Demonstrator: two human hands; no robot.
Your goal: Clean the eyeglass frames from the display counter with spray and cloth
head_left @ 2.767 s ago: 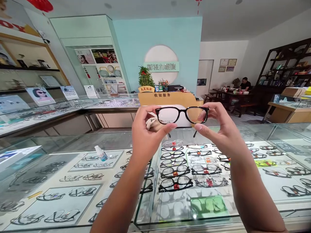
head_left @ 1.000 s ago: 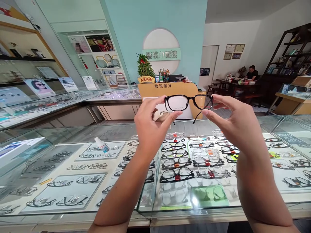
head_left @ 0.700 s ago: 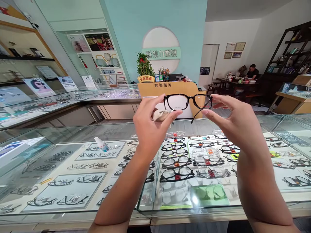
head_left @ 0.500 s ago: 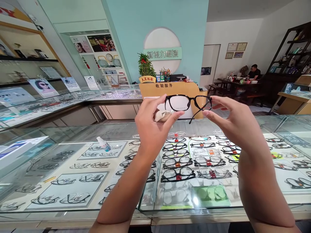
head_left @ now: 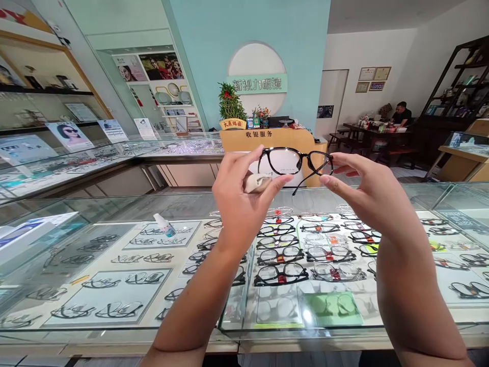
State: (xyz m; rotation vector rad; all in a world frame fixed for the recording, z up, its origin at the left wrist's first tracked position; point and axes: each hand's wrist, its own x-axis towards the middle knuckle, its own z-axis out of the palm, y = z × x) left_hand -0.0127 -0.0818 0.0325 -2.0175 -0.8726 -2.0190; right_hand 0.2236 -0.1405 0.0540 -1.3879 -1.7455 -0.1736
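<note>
Two bare forearms rise from the bottom edge over a glass display counter (head_left: 305,334). Under the glass lie rows of display frames (head_left: 281,256) on trays. A small spray bottle (head_left: 164,225) lies on the glass top to the left.

Above the counter, at chest height, both hands hold up a pair of black-rimmed glasses (head_left: 294,162). The left hand (head_left: 239,204) pinches the frame's left end between thumb and forefinger, with a beige cloth (head_left: 256,182) tucked in the palm. The right hand (head_left: 367,196) pinches the right end the same way, other fingers loosely spread (one temple arm angles down below the lens).

Beyond the glasses stands a wooden cashier desk (head_left: 273,140) with a potted plant (head_left: 230,104) on it, against a pale teal wall. Far right, a seated person (head_left: 401,113) is at a dark table.
</note>
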